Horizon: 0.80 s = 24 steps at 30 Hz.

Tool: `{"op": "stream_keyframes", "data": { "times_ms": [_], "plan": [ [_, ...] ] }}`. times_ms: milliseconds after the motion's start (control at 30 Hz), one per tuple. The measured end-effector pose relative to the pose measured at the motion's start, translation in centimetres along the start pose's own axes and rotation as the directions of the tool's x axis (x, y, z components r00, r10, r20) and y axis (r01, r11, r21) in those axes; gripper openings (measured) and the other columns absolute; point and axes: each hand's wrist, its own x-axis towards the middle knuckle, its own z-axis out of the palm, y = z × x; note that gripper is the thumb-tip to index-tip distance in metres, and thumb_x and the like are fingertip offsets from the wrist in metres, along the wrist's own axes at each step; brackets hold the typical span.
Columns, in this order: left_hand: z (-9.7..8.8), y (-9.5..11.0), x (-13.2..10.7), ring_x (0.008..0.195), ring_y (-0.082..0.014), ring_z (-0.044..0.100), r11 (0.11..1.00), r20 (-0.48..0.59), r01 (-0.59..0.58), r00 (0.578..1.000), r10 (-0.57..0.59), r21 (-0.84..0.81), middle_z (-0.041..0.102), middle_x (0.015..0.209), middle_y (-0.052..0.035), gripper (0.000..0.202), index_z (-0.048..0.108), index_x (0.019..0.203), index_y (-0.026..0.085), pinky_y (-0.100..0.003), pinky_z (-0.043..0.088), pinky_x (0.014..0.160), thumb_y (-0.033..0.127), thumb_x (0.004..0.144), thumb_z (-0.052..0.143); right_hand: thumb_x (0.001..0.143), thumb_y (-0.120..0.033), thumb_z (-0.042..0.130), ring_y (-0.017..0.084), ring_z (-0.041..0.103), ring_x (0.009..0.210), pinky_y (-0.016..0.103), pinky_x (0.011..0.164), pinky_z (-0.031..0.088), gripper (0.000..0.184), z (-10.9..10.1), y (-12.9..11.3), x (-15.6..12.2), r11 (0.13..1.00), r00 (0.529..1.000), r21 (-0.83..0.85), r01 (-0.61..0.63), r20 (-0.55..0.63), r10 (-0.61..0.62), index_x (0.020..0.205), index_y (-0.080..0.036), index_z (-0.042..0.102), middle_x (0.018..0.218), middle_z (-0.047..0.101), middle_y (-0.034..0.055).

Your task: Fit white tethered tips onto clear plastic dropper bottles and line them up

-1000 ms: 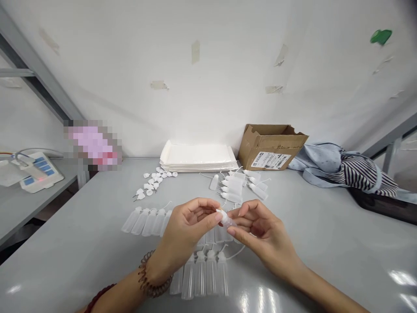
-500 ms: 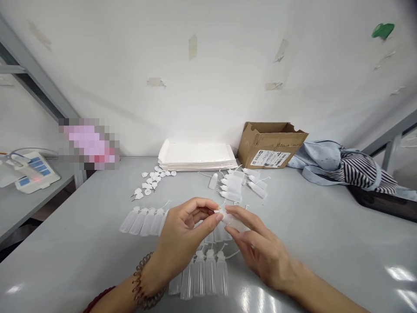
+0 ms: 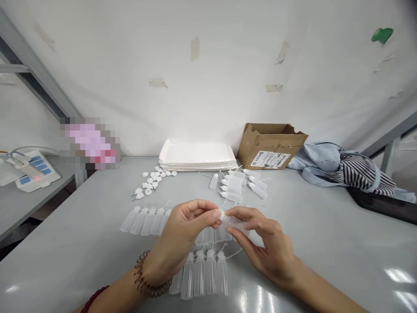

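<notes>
Above the middle of the table, my right hand (image 3: 265, 239) holds a small clear plastic squeeze bottle (image 3: 235, 223) on its side between thumb and fingers. My left hand (image 3: 190, 226) pinches the white cap (image 3: 222, 214) at the bottle's neck. Beneath my hands stretches a front row of clear bottles (image 3: 200, 276) with thin tethered stoppers. Another row of bottles (image 3: 143, 221) lies to the left, partly hidden by my left hand. Farther back are loose white needle-tip caps (image 3: 151, 180) and a pile of bottles with caps fitted (image 3: 231, 187).
A stack of white envelopes (image 3: 198, 156) lies against the wall, beside an open cardboard box (image 3: 273, 145). To the right, a light blue and striped cloth bundle (image 3: 352, 167) rests over a black tray (image 3: 384, 204). On the left side table stands a white device (image 3: 37, 171).
Both hands stay at the same spot with the bottle. My left fingers have shifted around the cap, and my right fingers have changed their hold on the bottle slightly.
</notes>
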Motion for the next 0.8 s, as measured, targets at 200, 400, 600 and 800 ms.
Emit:
{"op": "stream_keyframes", "data": {
  "times_ms": [200, 400, 600, 800],
  "plan": [
    [0.5, 0.1, -0.4, 0.067, -0.0105, 0.060, 1.000, -0.061, -0.002, 0.998, 0.001, -0.010, 0.065, 0.065, 0.0013, 0.014, 0.069, 0.077, 0.017, -0.023, 0.048, 0.073, 0.029, 0.072, 0.073, 0.081, -0.002, 0.058, 0.015, 0.064, 0.091, 0.026, 0.075, 0.056, 0.033, -0.2, 0.0, 0.2, 0.999, 1.000, -0.049, -0.007, -0.015, 0.007, 0.101, -0.022, 0.041, 0.097, 0.062, 0.0065],
    [0.0, 0.6, -0.3, 0.078, -0.0151, 0.063, 0.975, 0.009, -0.104, 0.994, 0.104, 0.194, 0.069, 0.079, -0.0018, 0.015, 0.068, 0.082, 0.017, -0.025, 0.052, 0.072, 0.026, 0.072, 0.073, 0.084, -0.005, 0.056, 0.016, 0.061, 0.093, 0.031, 0.075, 0.055, 0.032, -0.1, 0.0, 0.1, 0.993, 0.995, 0.067, -0.098, 0.024, 0.097, 0.102, -0.025, 0.039, 0.098, 0.058, 0.0047],
    [-1.2, 1.2, 0.0, 0.085, -0.0166, 0.062, 0.912, 0.233, -0.274, 0.950, 0.208, 0.305, 0.068, 0.091, -0.0043, 0.013, 0.067, 0.091, 0.018, -0.028, 0.051, 0.079, 0.019, 0.078, 0.066, 0.088, -0.016, 0.056, 0.010, 0.062, 0.074, 0.028, 0.065, 0.053, 0.024, -0.6, -1.2, 0.9, 0.656, 0.858, 0.564, -0.501, 0.227, 0.461, 0.094, -0.028, 0.036, 0.100, 0.051, -0.0007],
    [-1.7, 1.9, 0.1, 0.087, -0.0153, 0.060, 0.946, 0.372, -0.243, 0.916, 0.150, 0.216, 0.064, 0.096, -0.0030, 0.025, 0.063, 0.102, 0.020, -0.027, 0.051, 0.078, 0.018, 0.077, 0.068, 0.086, -0.020, 0.062, 0.008, 0.064, 0.071, 0.026, 0.065, 0.051, 0.028, -0.6, -1.1, 1.7, 0.312, 0.765, 0.738, -0.598, 0.410, 0.497, 0.090, -0.026, 0.035, 0.097, 0.047, -0.0047]
  ]
}}
